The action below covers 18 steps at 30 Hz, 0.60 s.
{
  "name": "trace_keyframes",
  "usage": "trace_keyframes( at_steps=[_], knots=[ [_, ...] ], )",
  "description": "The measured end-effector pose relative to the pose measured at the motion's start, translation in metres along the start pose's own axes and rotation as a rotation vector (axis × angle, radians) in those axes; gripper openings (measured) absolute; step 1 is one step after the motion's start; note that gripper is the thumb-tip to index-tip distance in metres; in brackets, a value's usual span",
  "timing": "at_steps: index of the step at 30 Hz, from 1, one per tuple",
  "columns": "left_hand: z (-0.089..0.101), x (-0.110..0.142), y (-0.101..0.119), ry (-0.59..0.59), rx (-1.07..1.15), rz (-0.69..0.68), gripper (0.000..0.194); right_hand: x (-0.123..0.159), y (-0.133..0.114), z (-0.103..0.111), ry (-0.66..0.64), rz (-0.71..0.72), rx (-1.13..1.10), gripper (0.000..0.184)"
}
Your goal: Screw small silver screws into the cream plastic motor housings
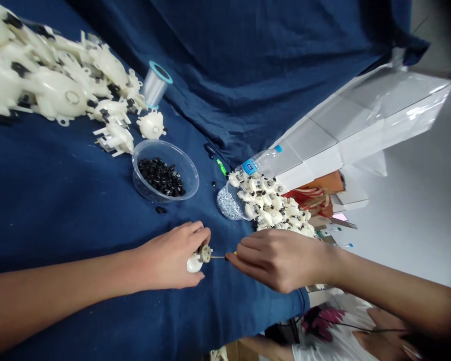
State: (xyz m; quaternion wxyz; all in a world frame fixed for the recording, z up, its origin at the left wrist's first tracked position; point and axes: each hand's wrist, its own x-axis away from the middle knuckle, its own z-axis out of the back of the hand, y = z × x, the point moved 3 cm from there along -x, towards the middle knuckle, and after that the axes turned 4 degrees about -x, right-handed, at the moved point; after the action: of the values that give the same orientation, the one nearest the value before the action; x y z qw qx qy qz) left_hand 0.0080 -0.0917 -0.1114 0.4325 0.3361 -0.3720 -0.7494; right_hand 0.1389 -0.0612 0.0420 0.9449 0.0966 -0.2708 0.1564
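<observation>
Now, your left hand (175, 256) is curled round a small white plastic housing (194, 263), thumb on one side and fingers on the other, while your right hand (276, 256) grips a thin-shafted screwdriver (218, 257), its fingers folded over the handle. The housing sits above the blue cloth (86, 215), between your two hands, with a greyish disc (206, 253) facing the shaft. The tip seems to meet that disc (it is too small to tell whether it is seated in anything). To do this well, keep the shaft square to the disc, press gently along its line, and turn with your fingers rather than your wrist; a tilted tip would probably skid over hard plastic. Brace the housing firmly, but keep your left fingertips clear of the tip's path.

The housing is smooth and rounded, with a soft gloss; the disc looks duller, with an uneven edge. Beyond your hands, a clear, thin-walled bowl (192, 181) holds angular black pieces (161, 175), and a clear cup (241, 206) holds glittering metallic bits (228, 203), probably screws. Cream turtle-like bodies (56, 90), domed and bearing little tabs, are heaped off to your left, beside a shiny spool (155, 89) with turquoise flanges. The cloth is matt and loosely creased.
</observation>
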Motion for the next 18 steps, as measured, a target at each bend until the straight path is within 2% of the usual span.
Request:
trace_keyframes(
  at_steps=[3,6,12,15,18],
  knots=[
    [0.000,-0.001,0.001,-0.004,-0.010,-0.005,0.033,0.003,0.001,-0.004,0.007,0.018,-0.008,0.025],
    [0.000,-0.002,0.001,-0.002,-0.018,-0.007,0.032,0.006,0.002,-0.007,-0.002,-0.021,-0.046,0.027],
    [-0.002,-0.002,-0.002,0.018,-0.026,-0.003,0.032,0.006,0.000,-0.010,0.081,-0.187,-0.256,0.032],
    [-0.003,-0.002,-0.003,0.030,-0.033,-0.010,0.031,0.003,-0.004,-0.012,0.113,-0.285,-0.371,0.026],
    [-0.004,-0.003,-0.003,0.035,-0.040,-0.005,0.029,0.000,-0.007,-0.012,0.155,-0.443,-0.512,0.021]
  ],
)
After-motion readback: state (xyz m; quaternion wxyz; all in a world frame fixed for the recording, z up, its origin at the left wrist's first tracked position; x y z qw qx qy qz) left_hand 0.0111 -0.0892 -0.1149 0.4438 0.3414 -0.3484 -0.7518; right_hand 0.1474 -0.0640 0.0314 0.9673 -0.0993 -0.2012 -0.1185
